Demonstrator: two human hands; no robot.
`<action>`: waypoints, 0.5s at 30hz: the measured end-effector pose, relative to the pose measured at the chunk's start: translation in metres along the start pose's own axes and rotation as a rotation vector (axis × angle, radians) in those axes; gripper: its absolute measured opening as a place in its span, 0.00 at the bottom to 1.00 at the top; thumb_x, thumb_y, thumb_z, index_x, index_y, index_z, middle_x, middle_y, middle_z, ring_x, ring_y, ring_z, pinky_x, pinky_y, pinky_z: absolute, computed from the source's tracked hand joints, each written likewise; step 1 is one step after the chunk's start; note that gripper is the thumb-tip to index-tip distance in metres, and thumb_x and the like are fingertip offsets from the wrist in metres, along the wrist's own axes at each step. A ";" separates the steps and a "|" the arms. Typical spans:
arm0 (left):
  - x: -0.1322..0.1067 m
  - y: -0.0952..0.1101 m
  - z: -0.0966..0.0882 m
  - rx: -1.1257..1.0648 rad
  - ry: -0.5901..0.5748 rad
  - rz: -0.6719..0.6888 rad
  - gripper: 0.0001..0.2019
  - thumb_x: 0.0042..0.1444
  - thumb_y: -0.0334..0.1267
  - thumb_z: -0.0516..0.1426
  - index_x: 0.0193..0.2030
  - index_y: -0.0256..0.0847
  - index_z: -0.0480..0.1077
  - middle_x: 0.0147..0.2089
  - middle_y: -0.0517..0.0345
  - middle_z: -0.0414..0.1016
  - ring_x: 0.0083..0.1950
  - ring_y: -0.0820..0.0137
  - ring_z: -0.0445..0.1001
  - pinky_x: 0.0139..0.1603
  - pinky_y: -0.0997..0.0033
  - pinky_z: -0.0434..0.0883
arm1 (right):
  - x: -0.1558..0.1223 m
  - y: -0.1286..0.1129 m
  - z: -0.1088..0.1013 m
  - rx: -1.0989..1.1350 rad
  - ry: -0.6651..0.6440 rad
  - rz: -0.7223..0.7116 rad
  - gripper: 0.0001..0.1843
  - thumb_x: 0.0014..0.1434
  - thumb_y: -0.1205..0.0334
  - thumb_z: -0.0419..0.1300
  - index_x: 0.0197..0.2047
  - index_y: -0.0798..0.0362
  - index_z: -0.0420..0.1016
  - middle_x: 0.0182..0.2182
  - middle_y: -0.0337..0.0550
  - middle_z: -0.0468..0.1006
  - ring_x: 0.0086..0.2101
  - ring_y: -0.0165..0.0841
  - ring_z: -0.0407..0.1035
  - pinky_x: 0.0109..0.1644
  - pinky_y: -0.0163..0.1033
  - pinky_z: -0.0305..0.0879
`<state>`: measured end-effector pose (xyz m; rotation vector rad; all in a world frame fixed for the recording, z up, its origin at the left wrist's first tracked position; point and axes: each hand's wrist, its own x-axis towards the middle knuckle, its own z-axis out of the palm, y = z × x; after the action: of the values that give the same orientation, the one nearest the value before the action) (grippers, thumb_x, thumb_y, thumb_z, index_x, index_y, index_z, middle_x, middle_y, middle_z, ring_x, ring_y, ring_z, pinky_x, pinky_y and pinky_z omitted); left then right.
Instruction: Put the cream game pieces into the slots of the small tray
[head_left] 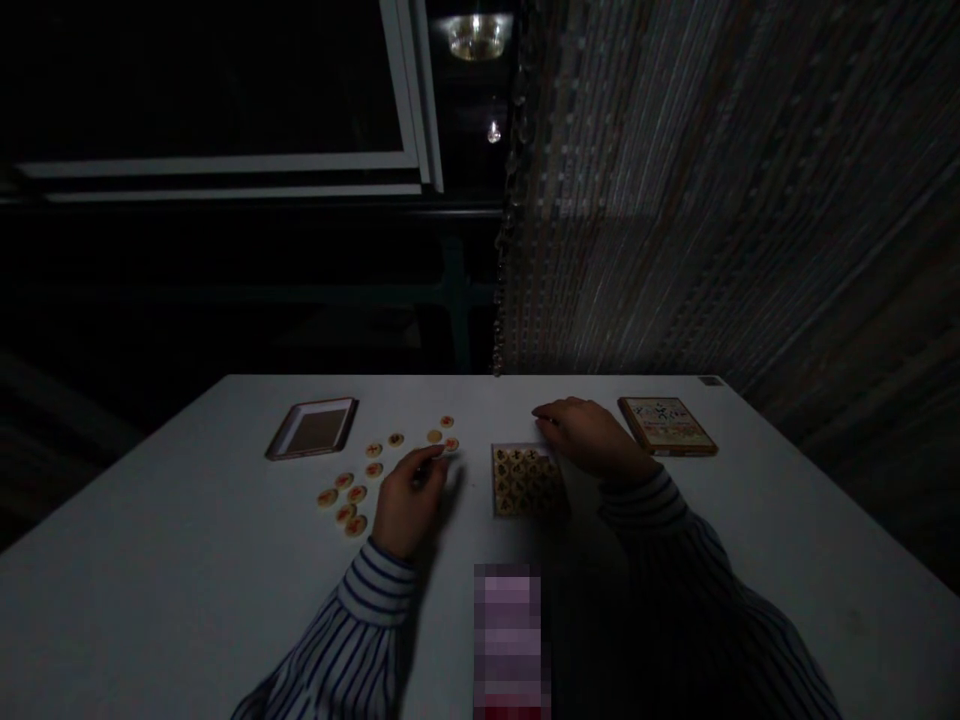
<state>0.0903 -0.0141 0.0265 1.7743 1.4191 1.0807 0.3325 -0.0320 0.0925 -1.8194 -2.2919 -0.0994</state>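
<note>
On a white table (pixel 187 560) lies a small square board (pixel 523 480) packed with round wooden pieces. My right hand (pixel 589 435) rests curled at the board's far right corner, fingertips touching its edge. My left hand (pixel 411 495) lies left of the board, its fingers pinched on a round piece (pixel 450 445). Several more loose round pieces (pixel 352 495) with red marks are scattered to the left of that hand.
An open shallow box tray (pixel 313 428) sits at the back left. A printed box lid (pixel 666 425) lies at the back right. A beaded curtain (pixel 712 200) hangs behind the table. The room is dark.
</note>
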 end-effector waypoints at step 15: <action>0.010 -0.016 -0.065 0.224 0.064 -0.011 0.22 0.49 0.51 0.51 0.45 0.39 0.68 0.42 0.51 0.73 0.37 0.66 0.73 0.36 0.67 0.70 | 0.030 -0.028 -0.008 0.006 -0.034 -0.162 0.18 0.59 0.59 0.44 0.46 0.53 0.70 0.42 0.46 0.74 0.43 0.35 0.65 0.47 0.38 0.56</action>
<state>0.0269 -0.0026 0.0460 1.8983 1.6416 1.0138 0.3003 -0.0111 0.1083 -1.6422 -2.4575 -0.0870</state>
